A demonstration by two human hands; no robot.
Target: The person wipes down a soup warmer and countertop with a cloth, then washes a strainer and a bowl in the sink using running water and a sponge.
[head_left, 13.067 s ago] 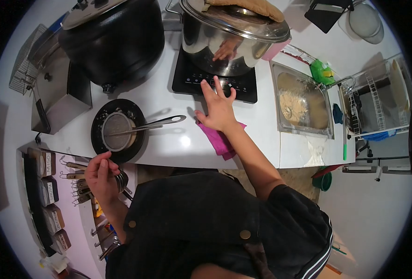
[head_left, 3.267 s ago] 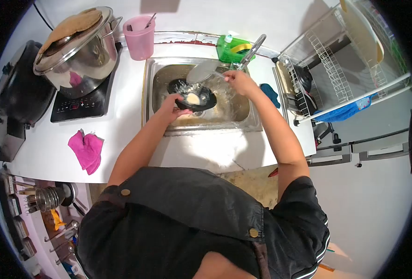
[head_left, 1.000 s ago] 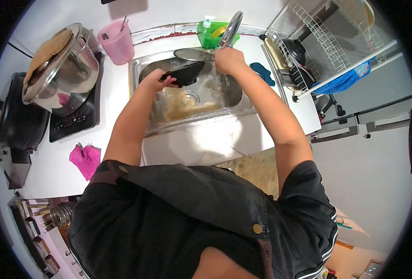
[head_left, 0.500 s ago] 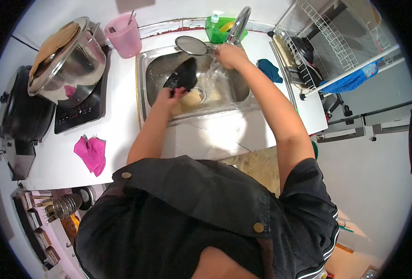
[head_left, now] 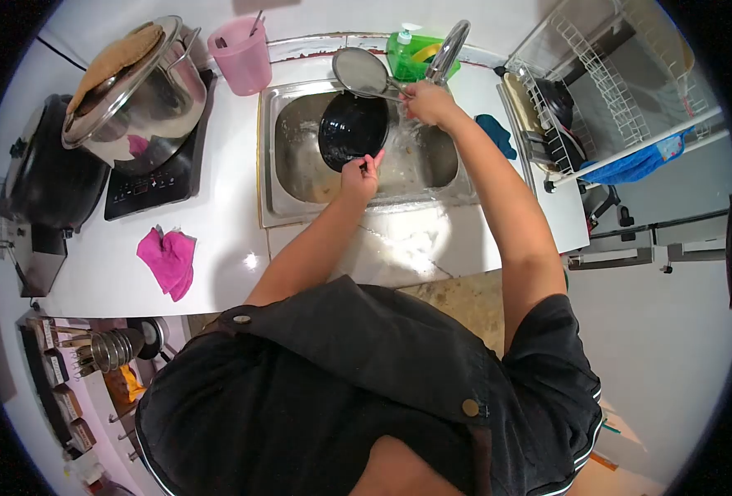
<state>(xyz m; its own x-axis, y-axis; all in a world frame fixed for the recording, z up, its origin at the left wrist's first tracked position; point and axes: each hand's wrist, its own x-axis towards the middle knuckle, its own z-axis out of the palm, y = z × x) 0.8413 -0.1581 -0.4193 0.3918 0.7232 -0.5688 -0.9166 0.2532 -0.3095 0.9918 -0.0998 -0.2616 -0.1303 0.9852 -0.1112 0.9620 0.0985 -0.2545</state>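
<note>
My left hand (head_left: 361, 176) grips the near rim of a black bowl (head_left: 353, 131), held over the left part of the steel sink (head_left: 280, 208). The bowl's dark, glossy surface shows. My right hand (head_left: 429, 103) is closed on the handle of a round mesh strainer (head_left: 360, 73), just below the curved faucet (head_left: 450, 51). The strainer's mesh is above the bowl, over the sink's back edge. Pale residue lies on the sink bottom.
A large steel pot (head_left: 147, 107) stands on a black induction cooker (head_left: 153, 188) at the left, beside a black pot (head_left: 52, 169). Nearby are a pink cup (head_left: 242, 59), a pink cloth (head_left: 168, 261), a green caddy (head_left: 420, 62), a teal cloth (head_left: 496, 135) and a dish rack (head_left: 606, 83).
The strainer and bowl went from the counter to the sink. The bowl held pale bits earlier; now its surface looks dark and glossy. Lately the bowl has turned and moved right.
</note>
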